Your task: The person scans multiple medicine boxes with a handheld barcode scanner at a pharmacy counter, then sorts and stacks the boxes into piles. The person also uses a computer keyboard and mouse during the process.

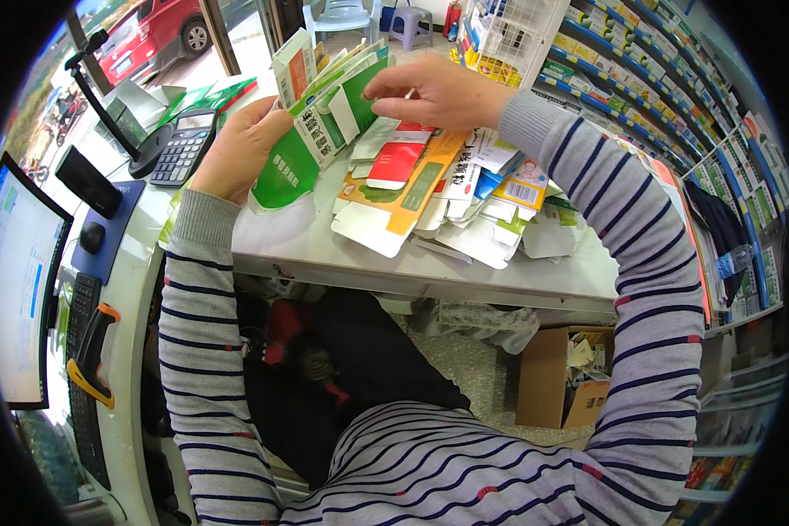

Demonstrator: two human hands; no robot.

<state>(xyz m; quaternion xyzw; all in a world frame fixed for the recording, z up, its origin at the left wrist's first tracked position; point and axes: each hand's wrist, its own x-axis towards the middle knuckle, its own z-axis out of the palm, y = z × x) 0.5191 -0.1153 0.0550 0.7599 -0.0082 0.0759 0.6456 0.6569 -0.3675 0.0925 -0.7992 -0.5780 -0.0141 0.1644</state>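
My left hand (253,144) grips a bundle of flattened medicine cartons (322,125), held on edge above the white counter. A green and white carton (289,167) with printed writing faces me at the front of the bundle. My right hand (427,92) is at the bundle's right end, fingers bent and apart; whether the fingertips touch the cartons is hard to tell. Beneath it lies a loose heap of flattened cartons, among them a red one (398,161), an orange one (394,204) and a yellow one with a barcode (523,184).
A calculator (183,151), a black stand (115,118), a mouse (92,237), a keyboard (82,315) and a barcode scanner (92,355) are on my left, beside a monitor (23,283). Below the counter stands a cardboard box (542,381) with cartons inside. Stocked shelves (618,59) line the right.
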